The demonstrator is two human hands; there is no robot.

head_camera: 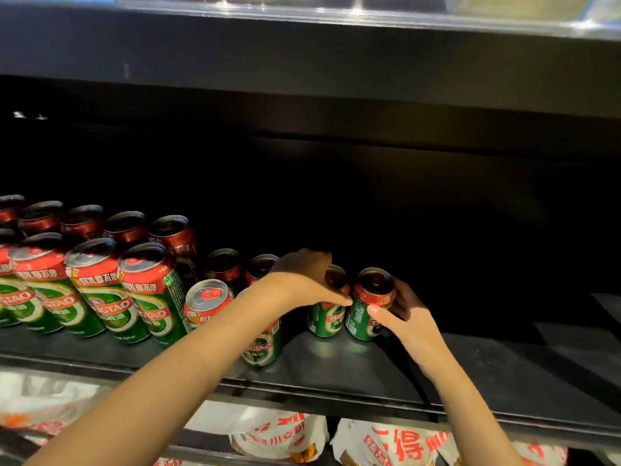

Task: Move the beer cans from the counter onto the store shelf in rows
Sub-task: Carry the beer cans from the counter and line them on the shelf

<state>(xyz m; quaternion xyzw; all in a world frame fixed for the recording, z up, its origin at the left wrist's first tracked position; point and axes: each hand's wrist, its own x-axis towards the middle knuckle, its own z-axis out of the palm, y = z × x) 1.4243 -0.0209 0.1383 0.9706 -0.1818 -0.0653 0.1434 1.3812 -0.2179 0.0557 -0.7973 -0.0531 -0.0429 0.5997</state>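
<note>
Several green-and-red beer cans [97, 290] stand in rows on the left of the dark shelf [504, 375]. My left hand [302, 280] reaches over the front cans and grips a green can [324, 319] standing on the shelf. My right hand [403, 314] grips a second can [368, 307] right beside it; the two cans nearly touch. A shorter can [206, 301] and another can [262, 348] stand in front, partly hidden by my left forearm.
The shelf's right half is bare and dark. A black shelf board [302, 62] hangs overhead. Below the shelf's front rail [336, 395] lie white bags with red print [396, 445].
</note>
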